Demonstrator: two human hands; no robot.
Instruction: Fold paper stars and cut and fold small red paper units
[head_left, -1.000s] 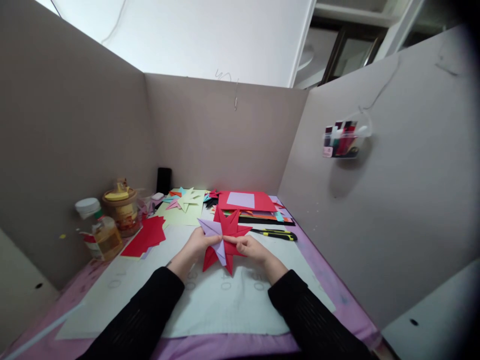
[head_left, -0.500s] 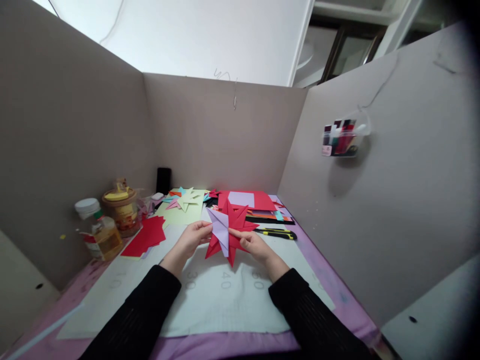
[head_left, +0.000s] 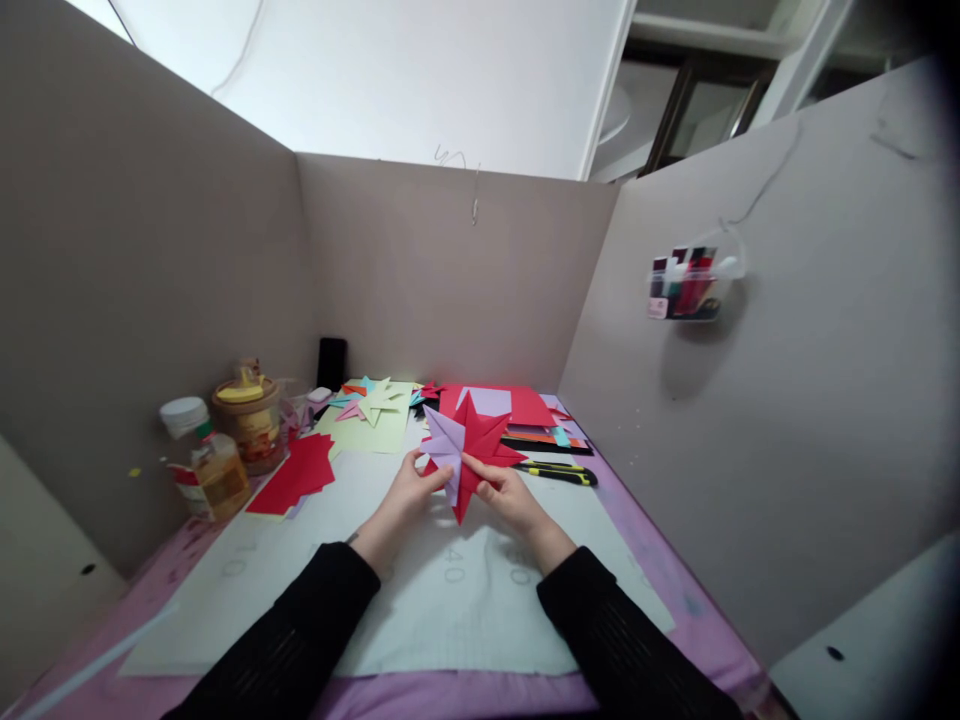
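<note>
A folded red and lilac paper star [head_left: 482,432] is held up over the white sheet, its lilac part [head_left: 444,445] on the left and red points on the right. My left hand [head_left: 415,488] pinches the lower left of the lilac part, thumb in front. From the right, my right hand [head_left: 508,492] grips the star's lower right, one finger lying across its middle. Fingertips behind the paper are hidden. Just beyond my right hand lies a black and yellow utility knife [head_left: 562,472].
Red paper sheets [head_left: 296,475] lie to the left, near a glue bottle [head_left: 214,475] and a brown tub [head_left: 251,425]. Pale green and coloured paper stars [head_left: 380,402] rest at the back. A red paper stack [head_left: 534,405] is back right. Grey panels [head_left: 457,280] enclose the table.
My left hand has shifted lower and right on the star, its thumb now over the lilac part. The star has turned and tilted slightly. The view has shifted a little.
</note>
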